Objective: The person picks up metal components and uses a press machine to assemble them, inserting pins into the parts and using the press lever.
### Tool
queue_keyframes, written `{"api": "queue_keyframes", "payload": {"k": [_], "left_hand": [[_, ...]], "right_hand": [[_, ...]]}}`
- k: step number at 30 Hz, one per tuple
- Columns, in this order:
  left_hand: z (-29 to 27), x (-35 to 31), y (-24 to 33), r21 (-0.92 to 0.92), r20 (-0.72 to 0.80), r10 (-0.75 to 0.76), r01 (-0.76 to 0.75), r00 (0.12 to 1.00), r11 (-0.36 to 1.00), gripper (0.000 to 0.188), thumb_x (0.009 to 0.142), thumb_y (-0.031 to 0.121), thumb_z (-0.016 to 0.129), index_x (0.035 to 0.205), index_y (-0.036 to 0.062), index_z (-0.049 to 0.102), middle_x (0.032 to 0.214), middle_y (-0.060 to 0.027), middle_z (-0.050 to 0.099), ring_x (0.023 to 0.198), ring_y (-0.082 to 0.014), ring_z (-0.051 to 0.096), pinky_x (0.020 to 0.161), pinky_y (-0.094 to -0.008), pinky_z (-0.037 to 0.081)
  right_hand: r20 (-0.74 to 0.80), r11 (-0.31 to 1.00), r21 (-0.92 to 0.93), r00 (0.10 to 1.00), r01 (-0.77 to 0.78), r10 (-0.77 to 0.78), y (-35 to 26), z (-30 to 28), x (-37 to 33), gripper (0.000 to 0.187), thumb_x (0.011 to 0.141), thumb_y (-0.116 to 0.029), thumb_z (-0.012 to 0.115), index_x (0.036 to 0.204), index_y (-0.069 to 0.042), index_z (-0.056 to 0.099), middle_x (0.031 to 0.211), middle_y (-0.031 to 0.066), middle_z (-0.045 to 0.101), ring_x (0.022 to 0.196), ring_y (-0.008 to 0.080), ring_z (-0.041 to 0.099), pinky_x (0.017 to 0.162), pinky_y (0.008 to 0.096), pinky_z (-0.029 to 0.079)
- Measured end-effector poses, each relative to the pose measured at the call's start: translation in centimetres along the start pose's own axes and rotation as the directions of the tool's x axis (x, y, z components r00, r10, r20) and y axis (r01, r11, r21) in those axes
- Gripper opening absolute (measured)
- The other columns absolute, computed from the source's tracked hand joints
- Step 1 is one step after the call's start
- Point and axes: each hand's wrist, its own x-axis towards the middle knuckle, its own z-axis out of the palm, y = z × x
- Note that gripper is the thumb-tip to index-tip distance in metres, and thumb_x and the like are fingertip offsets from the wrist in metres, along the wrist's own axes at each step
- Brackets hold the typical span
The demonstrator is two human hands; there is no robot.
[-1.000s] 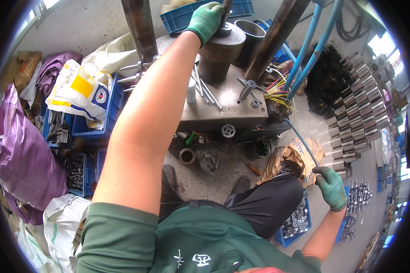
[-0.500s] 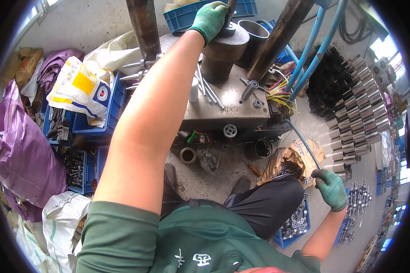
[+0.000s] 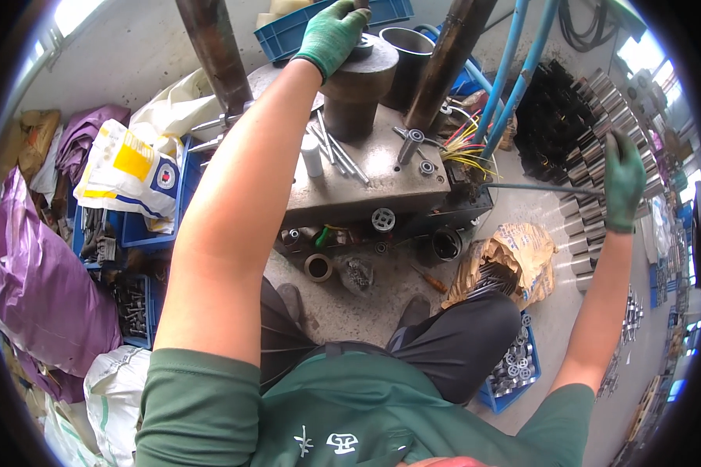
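Note:
My left hand (image 3: 331,37), in a green glove, reaches to the top of the press, fingers closed around a short dark metal rod (image 3: 361,6). The rod stands over a dark ring (image 3: 361,48) on a thick, flanged steel cylinder (image 3: 358,86). Off to the right, my right hand (image 3: 625,183), also green-gloved, has its fingers stretched upward. Its inner edge meets the end of a thin blue-grey lever (image 3: 541,187), which runs nearly level from the bench's right side. Where exactly the palm touches the lever is hidden.
Loose steel rods (image 3: 343,156), a white cylinder (image 3: 311,156) and a bearing-tipped shaft (image 3: 411,145) lie or stand on the metal bench (image 3: 374,183). Blue hoses (image 3: 502,86) and dark columns (image 3: 444,70) rise behind. Stacked steel tubes (image 3: 600,171) stand right; a paper bag (image 3: 533,257) sits below.
My right hand has swung up and to the right, and the lever has risen from a steep downward slant to nearly level. My left hand stays at the rod while the view shifts slightly.

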Motion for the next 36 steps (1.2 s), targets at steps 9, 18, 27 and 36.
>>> {"api": "queue_keyframes", "payload": {"k": [9,18,27,36], "left_hand": [[1.7,3.8,-4.1,-0.230,0.023,-0.094,0.096,0.995,0.968,0.036,0.101,0.023,0.063,0.130,0.0023,0.070,0.106,-0.0089,0.075,0.096,-0.0155,0.068,0.091,-0.0291,0.053],[3.0,-2.7,0.6,-0.151,-0.108,0.296,-0.310,0.949,0.939,0.031,0.099,0.011,0.068,0.130,0.0042,0.065,0.097,-0.0080,0.071,0.085,-0.0150,0.066,0.078,-0.0321,0.056],[11.5,-23.7,3.8,-0.615,0.221,-0.503,0.520,0.835,0.593,0.043,0.108,0.047,0.051,0.109,0.0057,0.064,0.074,-0.0028,0.059,0.064,-0.0162,0.060,0.056,-0.0328,0.052],[14.3,-27.4,-1.9,-0.642,0.467,-0.835,0.761,0.291,-0.094,0.031,0.109,0.032,0.047,0.093,0.0101,0.061,0.067,0.0015,0.053,0.054,-0.0156,0.049,0.049,-0.0342,0.048]], "right_hand": [[0.080,0.988,-0.156,0.997,0.014,-0.002,1.1,2.2,4.8,0.047,0.105,-0.050,0.060,0.115,-0.007,0.076,0.102,0.0200,0.075,0.096,0.0369,0.073,0.085,0.0443,0.055],[0.152,0.982,-0.179,0.985,-0.051,0.079,0.0,1.9,3.9,0.064,0.105,-0.065,0.051,0.099,-0.005,0.072,0.088,0.0206,0.071,0.087,0.0400,0.069,0.082,0.0483,0.053],[0.232,0.990,-0.131,0.969,-0.056,0.085,-0.4,-0.1,1.1,0.044,0.103,-0.044,0.063,0.106,-0.003,0.077,0.094,0.0208,0.075,0.089,0.0369,0.073,0.082,0.0446,0.055],[0.234,0.998,-0.029,0.970,-0.060,0.066,0.6,-2.1,-4.0,0.038,0.101,-0.036,0.070,0.111,0.000,0.076,0.102,0.0191,0.077,0.093,0.0330,0.075,0.085,0.0407,0.057]]}}
